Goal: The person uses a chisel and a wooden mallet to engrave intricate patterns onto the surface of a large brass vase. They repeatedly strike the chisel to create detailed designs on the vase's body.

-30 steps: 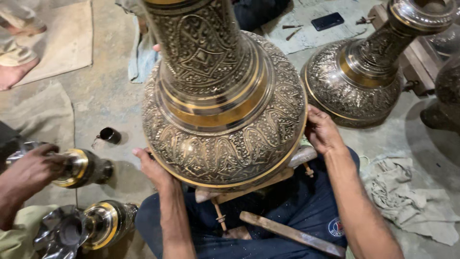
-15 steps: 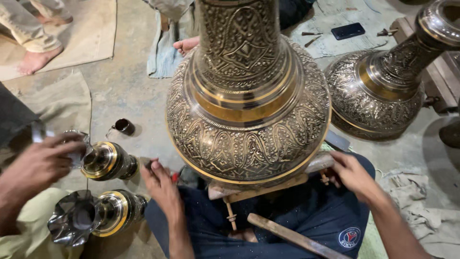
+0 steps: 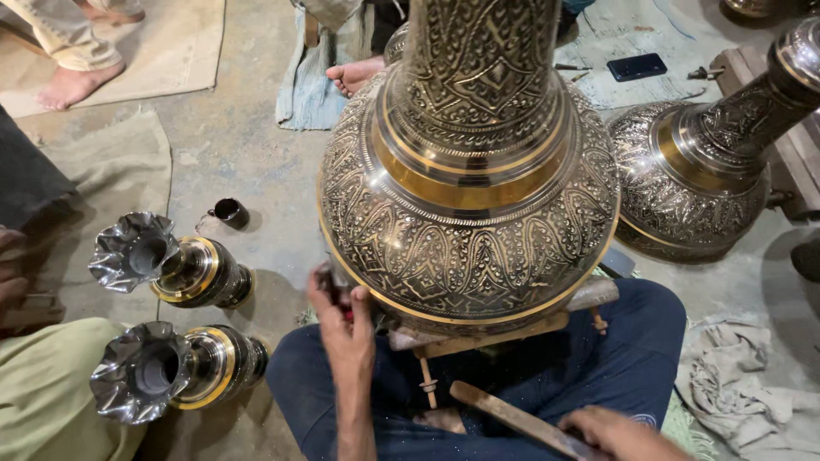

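Both hands are shifting since half a second ago: my left hand [image 3: 342,320] is coming in from the vase's flank to its lower left rim, and my right hand [image 3: 619,433] is dropping off the right side to the wooden stick [image 3: 512,416] across my lap.

Going left to right, another person's hand [image 3: 10,277] is resting at the left edge of the floor beside a green-clad knee [image 3: 51,388]. Two small fluted vases [image 3: 166,266] are lying on their sides on the concrete floor [image 3: 256,154], with a little dark cup [image 3: 229,212] just beyond them. My left hand's fingers are curling around something small and dark against the rim; I cannot tell what it is or how firmly it is pinched. The big engraved brass vase [image 3: 470,213] is standing upright on a wooden rest [image 3: 491,333] over my thighs, at the middle of the floor. My right hand is lying on the stick's near end, fingers seemingly closing, though I cannot tell whether it is gripped.

I judge the step is working the gold-banded lower rim: I should be keeping the left hand braced against the rim so the vase is not rocking on its narrow rest, and lifting the stick clear of my legs.

A second large vase [image 3: 700,162] is crowding the right side, a crumpled rag [image 3: 743,384] is lying near the right edge, and a bare foot [image 3: 354,75] is sitting just behind the vase.
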